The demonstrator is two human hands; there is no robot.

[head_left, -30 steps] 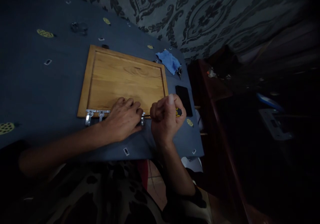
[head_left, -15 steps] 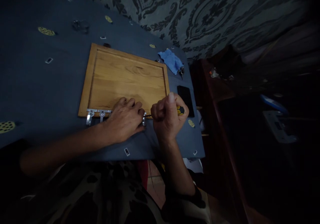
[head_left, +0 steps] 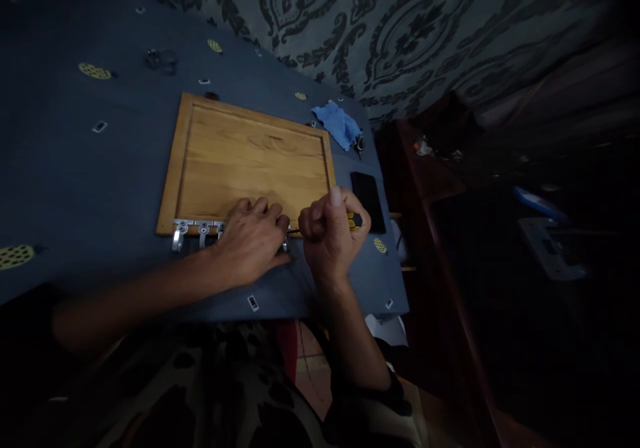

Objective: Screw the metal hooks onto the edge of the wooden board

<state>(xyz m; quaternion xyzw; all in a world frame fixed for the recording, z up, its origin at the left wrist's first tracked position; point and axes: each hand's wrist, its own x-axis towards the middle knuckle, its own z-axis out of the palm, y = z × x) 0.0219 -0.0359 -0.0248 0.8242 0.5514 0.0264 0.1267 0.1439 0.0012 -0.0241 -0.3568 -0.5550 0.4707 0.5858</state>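
A wooden board (head_left: 250, 161) lies flat on a blue patterned tablecloth (head_left: 75, 181). Along its near edge runs a metal hook rail (head_left: 195, 229) with small silver hooks. My left hand (head_left: 250, 241) lies over the right part of that rail, fingers bent and pressing down on it. My right hand (head_left: 333, 235) is closed in a fist round a screwdriver (head_left: 354, 221) with a yellow and black handle. Its thin shaft points left toward the rail end beside my left fingertips.
A blue cloth (head_left: 339, 123) lies at the board's far right corner, with keys beside it. A black phone (head_left: 369, 200) rests near the table's right edge. Small metal parts (head_left: 160, 59) sit at the far left. A dark wooden shelf (head_left: 430, 175) stands to the right.
Both hands keep their places on the rail and screwdriver; the right fist has shifted slightly left. The view has wobbled a little.
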